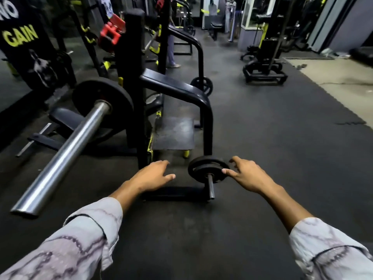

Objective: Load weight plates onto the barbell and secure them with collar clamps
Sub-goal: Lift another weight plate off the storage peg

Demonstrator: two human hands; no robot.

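Gym floor [262, 148], barbell [66, 150] sleeve running lower left to centre left, one plate [94, 91] on.
Left hand [153, 175] and right hand [245, 174] spread, empty, flanking small plate [201, 170].

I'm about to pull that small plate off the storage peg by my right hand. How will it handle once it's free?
The small plate looks like solid dark metal, so probably heavy for its size. Its rim looks smooth, so it may slip from the right hand fingers. Being round, it would likely roll if set on edge.

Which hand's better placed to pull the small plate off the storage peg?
Right. The right hand already has fingers at the small plate rim on the peg. The left hand hovers open beside it, apart from the plate.
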